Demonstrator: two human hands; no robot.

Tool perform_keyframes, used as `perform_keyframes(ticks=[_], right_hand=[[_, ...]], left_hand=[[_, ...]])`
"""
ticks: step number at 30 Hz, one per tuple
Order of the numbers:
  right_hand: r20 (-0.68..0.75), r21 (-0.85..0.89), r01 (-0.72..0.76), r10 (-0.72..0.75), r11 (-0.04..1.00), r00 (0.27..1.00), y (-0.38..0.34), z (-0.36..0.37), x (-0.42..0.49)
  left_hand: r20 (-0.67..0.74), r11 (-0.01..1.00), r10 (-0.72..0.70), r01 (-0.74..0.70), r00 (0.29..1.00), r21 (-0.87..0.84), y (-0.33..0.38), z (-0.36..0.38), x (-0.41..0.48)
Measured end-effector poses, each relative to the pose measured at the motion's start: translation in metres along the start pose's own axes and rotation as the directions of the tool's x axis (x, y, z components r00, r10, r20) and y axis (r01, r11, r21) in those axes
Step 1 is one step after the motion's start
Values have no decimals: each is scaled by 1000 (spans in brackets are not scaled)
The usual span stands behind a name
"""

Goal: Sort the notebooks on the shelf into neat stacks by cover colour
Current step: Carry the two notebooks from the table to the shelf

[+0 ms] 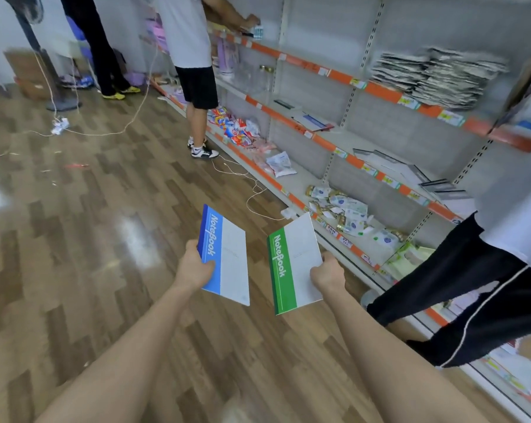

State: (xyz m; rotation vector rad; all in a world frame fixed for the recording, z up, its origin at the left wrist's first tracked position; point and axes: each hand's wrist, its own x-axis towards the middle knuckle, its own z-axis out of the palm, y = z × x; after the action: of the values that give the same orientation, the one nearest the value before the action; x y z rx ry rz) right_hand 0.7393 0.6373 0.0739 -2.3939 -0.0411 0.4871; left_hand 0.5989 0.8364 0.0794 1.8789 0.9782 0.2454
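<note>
Notebooks wait in loose piles on the orange-edged white metal shelf [380, 175] at right. Out over the wood floor, the left hand [195, 267] pinches a blue-and-white notebook [227, 254], and the right hand [328, 271] pinches a green-and-white notebook [294, 264], covers up and apart, likely so the colours read clearly for sorting.

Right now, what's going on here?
A person stands in a shop aisle holding two notebooks over the wooden floor. The left hand grips the blue notebook and the right hand grips the green notebook. Neither is on the shelf yet. Two other people stand by the shelving.
</note>
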Motion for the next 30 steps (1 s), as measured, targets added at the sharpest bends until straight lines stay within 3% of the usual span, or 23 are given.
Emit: perform_keyframes(ticks=[10,20,30], right_hand=[[12,-9,12,-12,1000,1000,-78,41,90],[-89,55,29,-24,998,996,-192,63,185],[-137,46,-15,21,999,990,-240,70,267]], left_hand=[[-5,999,-19,19,1000,-29,13,-15,119],[36,993,68,-65,997,-94,59,-50,282],[84,994,74,-67,994,-86,95,-29,381]])
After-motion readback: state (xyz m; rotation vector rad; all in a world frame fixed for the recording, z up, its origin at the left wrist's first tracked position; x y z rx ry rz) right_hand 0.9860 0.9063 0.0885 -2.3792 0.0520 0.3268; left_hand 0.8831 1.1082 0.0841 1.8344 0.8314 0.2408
